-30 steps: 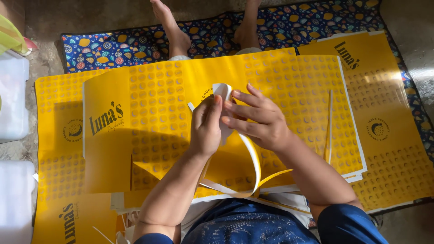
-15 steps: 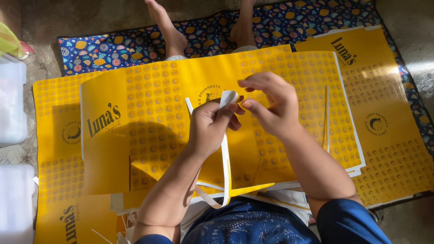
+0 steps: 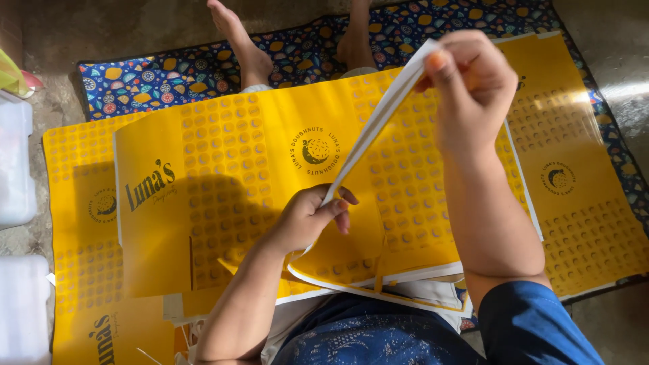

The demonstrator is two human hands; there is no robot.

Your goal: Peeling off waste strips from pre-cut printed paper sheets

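A long white paper strip point(image 3: 370, 132) runs taut between my two hands. My right hand point(image 3: 473, 88) is raised high and pinches the strip's upper end between thumb and fingers. My left hand point(image 3: 312, 217) sits lower, near my lap, with its fingers closed around the strip's lower part. Under both hands lies a large yellow printed cardboard sheet point(image 3: 223, 182), folded and patterned with small round marks. The strip's lower end curves away under my left hand toward my lap.
More yellow printed sheets lie at the left point(image 3: 74, 236) and at the right point(image 3: 581, 203). They rest on a blue patterned mat point(image 3: 169, 81) where my bare feet point(image 3: 236, 34) stretch out. White plastic containers point(image 3: 13, 162) stand at the left edge on the concrete floor.
My right hand has risen and moved right, pulling the white strip out long and taut. My left hand has dropped lower and slid down the strip.
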